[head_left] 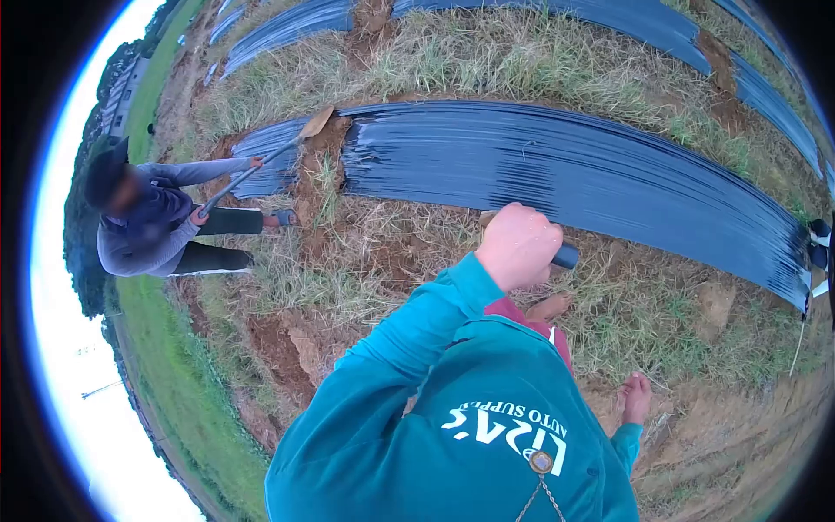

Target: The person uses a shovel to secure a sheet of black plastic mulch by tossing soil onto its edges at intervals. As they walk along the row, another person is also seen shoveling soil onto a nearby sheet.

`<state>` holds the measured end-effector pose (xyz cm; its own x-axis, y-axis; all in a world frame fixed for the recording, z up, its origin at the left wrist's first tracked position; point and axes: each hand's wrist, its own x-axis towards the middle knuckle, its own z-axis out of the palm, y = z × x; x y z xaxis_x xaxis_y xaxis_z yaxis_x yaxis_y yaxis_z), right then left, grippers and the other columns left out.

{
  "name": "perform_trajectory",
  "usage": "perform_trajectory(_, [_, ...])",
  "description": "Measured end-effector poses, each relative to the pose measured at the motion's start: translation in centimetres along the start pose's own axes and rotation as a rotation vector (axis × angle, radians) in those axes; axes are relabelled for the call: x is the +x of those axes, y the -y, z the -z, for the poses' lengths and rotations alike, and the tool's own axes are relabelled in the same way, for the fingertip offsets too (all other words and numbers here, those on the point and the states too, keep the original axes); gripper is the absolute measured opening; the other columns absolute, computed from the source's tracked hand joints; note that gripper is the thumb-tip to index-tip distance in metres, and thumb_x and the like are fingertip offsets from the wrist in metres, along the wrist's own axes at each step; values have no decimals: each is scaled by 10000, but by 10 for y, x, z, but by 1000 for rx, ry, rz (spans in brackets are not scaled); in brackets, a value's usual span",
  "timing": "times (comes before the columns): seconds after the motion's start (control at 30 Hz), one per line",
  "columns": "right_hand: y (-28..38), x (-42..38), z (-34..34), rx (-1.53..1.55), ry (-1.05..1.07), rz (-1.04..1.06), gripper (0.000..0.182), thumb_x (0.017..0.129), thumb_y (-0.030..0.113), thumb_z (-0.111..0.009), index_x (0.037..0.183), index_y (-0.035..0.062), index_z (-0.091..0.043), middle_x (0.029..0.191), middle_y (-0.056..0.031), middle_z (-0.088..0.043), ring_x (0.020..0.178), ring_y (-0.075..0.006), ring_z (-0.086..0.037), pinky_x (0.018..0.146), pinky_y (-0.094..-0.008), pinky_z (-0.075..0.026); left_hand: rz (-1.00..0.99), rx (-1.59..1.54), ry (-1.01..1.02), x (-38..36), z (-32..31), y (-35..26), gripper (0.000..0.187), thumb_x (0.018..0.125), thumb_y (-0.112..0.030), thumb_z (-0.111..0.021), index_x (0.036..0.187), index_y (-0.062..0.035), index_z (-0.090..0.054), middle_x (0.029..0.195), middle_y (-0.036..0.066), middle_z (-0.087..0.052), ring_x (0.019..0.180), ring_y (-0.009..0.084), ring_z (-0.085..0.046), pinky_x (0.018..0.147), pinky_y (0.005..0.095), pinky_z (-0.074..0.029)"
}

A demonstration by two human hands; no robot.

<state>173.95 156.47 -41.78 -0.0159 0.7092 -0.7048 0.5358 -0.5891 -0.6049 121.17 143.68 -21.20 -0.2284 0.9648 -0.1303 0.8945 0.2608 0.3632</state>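
Note:
My left hand [522, 246], at the end of a teal sleeve, is closed in a fist around a dark cylindrical object [565, 256]. One dark, round end of it sticks out on the right side of the fist, near the lower edge of a black plastic sheet [435, 152] on the ground. Lower and to the right, my right hand [636, 398] hangs beside my body over grass and soil. Its fingers are loosely curled, the thumb a little apart, and nothing shows in it.
At left, a person [156, 213] in a dark cap holds a long-handled hoe [317, 122] at a soil gap in the sheet. Part of another person [819, 244] shows at the right edge. More plastic-covered rows [609, 26] and dry grass lie beyond.

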Motion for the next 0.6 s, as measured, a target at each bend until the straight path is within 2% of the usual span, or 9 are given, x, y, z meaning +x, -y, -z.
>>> perform_trajectory(0.07, [27, 42, -15, 64, 64, 47, 154, 986, 220, -555, 1044, 83, -595, 766, -16, -591, 607, -94, -543, 508, -234, -429, -1, 43, -67, 25, -15, -35, 165, 595, -168, -718, 700, -66, -642, 615, 113, -630, 636, 314, -645, 631, 427, -498])
perform_trajectory(0.13, [23, 72, -2, 130, 63, 49, 151, 992, 215, -549, 1048, 83, -595, 771, -18, -594, 597, -91, -541, 506, -236, -431, -34, 72, -82, 46, -39, -78, 152, 604, -170, -716, 692, -71, -641, 616, 99, -633, 632, 303, -644, 631, 423, -493])
perform_trajectory(0.17, [17, 88, 0, 179, 94, 11, 144, 963, 172, -552, 1061, 74, -595, 771, -31, -596, 568, -108, -534, 488, -250, -437, -92, 76, -54, 52, -56, -98, 141, 613, -168, -710, 696, -74, -646, 616, 88, -634, 631, 293, -642, 637, 418, -491])
perform_trajectory(0.23, [-31, 123, -2, 287, 53, -175, 152, 934, 140, -545, 1057, 67, -593, 760, -40, -595, 553, -122, -530, 468, -261, -441, -193, 49, 20, 57, -84, -128, 123, 621, -167, -702, 698, -80, -659, 619, 73, -639, 632, 276, -643, 653, 408, -490])
perform_trajectory(0.27, [-35, 123, 1, 329, 30, -271, 159, 919, 124, -541, 1056, 63, -592, 755, -45, -594, 545, -128, -528, 458, -267, -443, -242, 7, 69, 56, -96, -143, 116, 621, -167, -700, 696, -85, -667, 622, 69, -643, 635, 269, -645, 662, 403, -492])
perform_trajectory(0.33, [-46, 118, -1, 161, 81, -317, 179, 887, 102, -525, 1042, 54, -601, 728, -56, -597, 541, -152, -557, 428, -293, -456, -354, 41, 99, 51, -128, -169, 125, 578, -172, -713, 676, -100, -684, 630, 75, -647, 642, 274, -656, 656, 409, -500])
perform_trajectory(0.43, [-61, 101, -1, 60, 154, -295, 190, 879, 71, -496, 1027, 51, -614, 720, -57, -603, 538, -158, -573, 425, -303, -464, -434, -112, 244, 46, -142, -193, 137, 537, -169, -714, 653, -100, -689, 638, 82, -651, 647, 286, -661, 646, 416, -510])
perform_trajectory(0.53, [-52, 103, -10, 41, 215, -280, 171, 882, 62, -487, 993, 52, -617, 721, -55, -604, 537, -158, -575, 429, -299, -468, -397, -108, 371, 70, -114, -185, 159, 521, -162, -705, 659, -86, -693, 635, 95, -647, 650, 304, -661, 632, 424, -516])
perform_trajectory(0.6, [-55, 110, -2, 30, 232, -301, 146, 896, 87, -498, 973, 54, -617, 718, -54, -604, 541, -158, -576, 432, -299, -470, -233, -93, 250, 84, -92, -157, 171, 521, -172, -706, 661, -78, -678, 637, 114, -649, 652, 312, -662, 627, 425, -515])
